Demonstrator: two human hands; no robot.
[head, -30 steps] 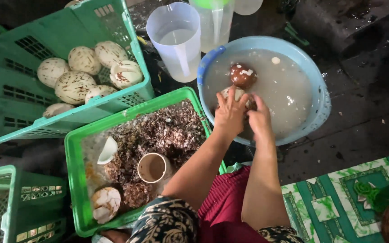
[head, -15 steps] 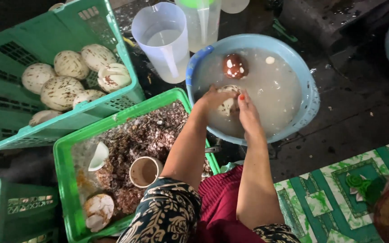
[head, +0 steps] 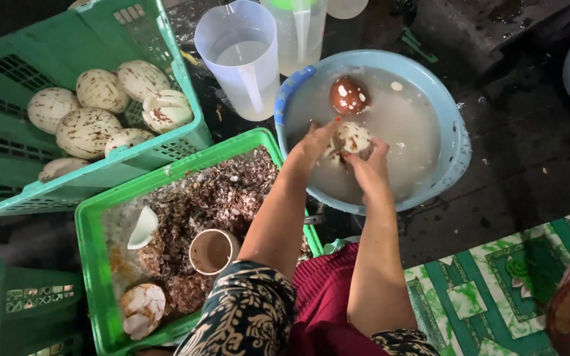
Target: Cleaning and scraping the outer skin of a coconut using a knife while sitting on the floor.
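Observation:
Both my hands are over a blue basin (head: 456, 142) of cloudy water. My left hand (head: 316, 142) and my right hand (head: 371, 165) together grip a pale, brown-speckled peeled coconut (head: 353, 137) at the water's surface. A second coconut (head: 348, 96), mostly brown with white patches, floats at the far side of the basin. A small white scrap (head: 397, 86) floats near the rim.
A green crate (head: 94, 231) at my left knee holds brown shell peelings, coconut pieces and a cup (head: 211, 251). A teal crate (head: 8, 72) behind it holds several peeled coconuts (head: 87, 130). Two clear plastic jugs (head: 242, 59) stand beside the basin. A green patterned mat (head: 496, 296) lies at right.
My hands have lifted the pale coconut a little out of the water and turned it. The camera view has shifted slightly.

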